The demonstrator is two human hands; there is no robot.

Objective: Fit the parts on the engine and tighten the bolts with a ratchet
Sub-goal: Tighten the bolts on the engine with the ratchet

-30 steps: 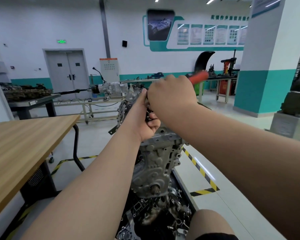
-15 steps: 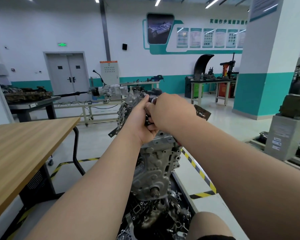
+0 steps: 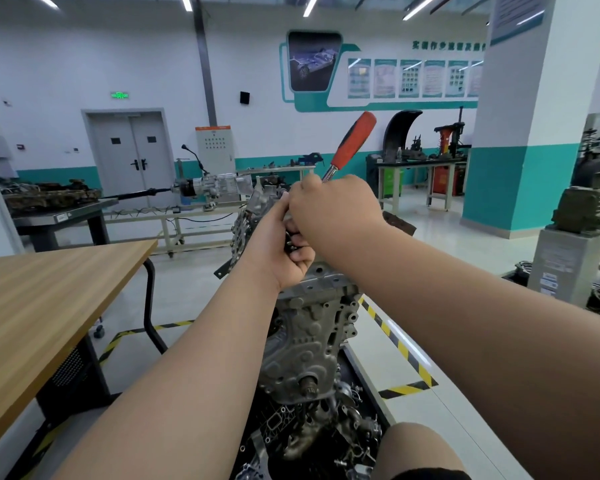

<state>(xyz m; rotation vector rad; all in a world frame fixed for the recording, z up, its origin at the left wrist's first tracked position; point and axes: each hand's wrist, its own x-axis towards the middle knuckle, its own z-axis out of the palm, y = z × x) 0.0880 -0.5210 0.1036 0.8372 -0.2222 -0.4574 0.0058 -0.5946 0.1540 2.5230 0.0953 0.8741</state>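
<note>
A grey metal engine (image 3: 309,334) stands upright in front of me, its timing cover facing me. At its top my left hand (image 3: 278,244) curls round a dark part, fingers wrapped underneath. My right hand (image 3: 333,213) sits just above and grips the metal shaft of a ratchet (image 3: 352,143). The ratchet's red and black handle sticks up and to the right beyond my knuckles. Its head and the bolt are hidden behind my hands.
A wooden table (image 3: 42,306) stands at the left, close to the engine. Loose engine parts (image 3: 319,441) lie in the dark tray below. Yellow-black floor tape (image 3: 406,355) runs at the right. A white-teal pillar (image 3: 527,133) and workbenches (image 3: 420,168) stand behind.
The ratchet handle, hidden behind my right hand half a second ago, has swung back up and now points up to the right. My left hand stays on the part.
</note>
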